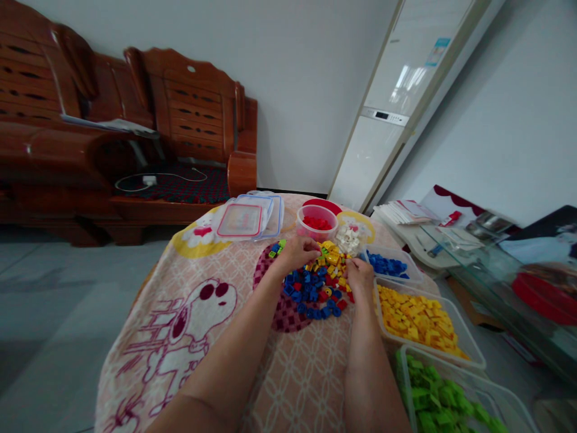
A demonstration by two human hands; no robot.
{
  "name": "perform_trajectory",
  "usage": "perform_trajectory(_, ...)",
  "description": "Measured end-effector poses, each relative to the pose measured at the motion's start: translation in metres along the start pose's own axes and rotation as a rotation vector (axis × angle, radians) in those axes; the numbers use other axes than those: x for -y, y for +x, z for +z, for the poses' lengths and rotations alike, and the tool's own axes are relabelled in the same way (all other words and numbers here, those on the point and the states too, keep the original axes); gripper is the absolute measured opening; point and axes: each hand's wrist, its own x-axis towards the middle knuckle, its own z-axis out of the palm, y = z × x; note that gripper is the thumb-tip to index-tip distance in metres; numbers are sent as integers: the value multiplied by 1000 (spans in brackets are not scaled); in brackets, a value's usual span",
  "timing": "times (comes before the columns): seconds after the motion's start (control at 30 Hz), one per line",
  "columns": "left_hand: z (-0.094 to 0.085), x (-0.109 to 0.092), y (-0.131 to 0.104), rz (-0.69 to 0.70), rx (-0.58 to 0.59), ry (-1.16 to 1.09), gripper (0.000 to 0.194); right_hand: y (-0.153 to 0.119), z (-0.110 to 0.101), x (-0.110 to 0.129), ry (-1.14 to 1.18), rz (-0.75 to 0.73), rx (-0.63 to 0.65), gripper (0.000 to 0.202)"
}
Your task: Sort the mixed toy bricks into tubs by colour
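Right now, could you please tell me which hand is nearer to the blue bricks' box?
The right hand: it is just left of the box, close to its edge. The left hand is farther left, over the mixed pile.

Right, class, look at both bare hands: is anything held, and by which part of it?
It cannot be told: the left hand and the right hand are at the pile of small multicoloured plastic bricks, too small to show a grip.

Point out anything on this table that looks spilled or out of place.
The white toy bricks appear heaped loose on the tablecloth, unlike the red bricks in the round tub beside them; nothing looks broken.
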Motion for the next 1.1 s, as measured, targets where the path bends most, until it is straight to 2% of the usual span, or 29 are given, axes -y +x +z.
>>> perform_trajectory(0.13,2,2,0,-65,-105,-263,12,0,1,-1,7,17,0,35)
perform_trajectory(0.37,7,2,5,-27,-283,-600,22,0,2,-2,13,23,5,34)
perform_trajectory(0.5,13,0,11,13,-310,-734,44,1,2,-3,13,12,-4,33)
perform_trajectory(0.63,15,-4,11,33,-255,-783,55,1,2,-3,11,16,-7,33)
perform_trajectory(0.73,6,-5,6,45,-186,-666,48,0,2,-2,6,14,-9,33)
perform_trajectory(0.83,-11,-7,-1,24,-92,-426,31,-1,1,-1,7,20,-2,33)
perform_trajectory(0.97,-31,-19,-12,-101,42,1,9,-2,-1,1,11,17,2,34)
perform_trajectory(1.1,-38,-32,-24,-182,241,314,4,-2,-1,2,9,9,-1,33)
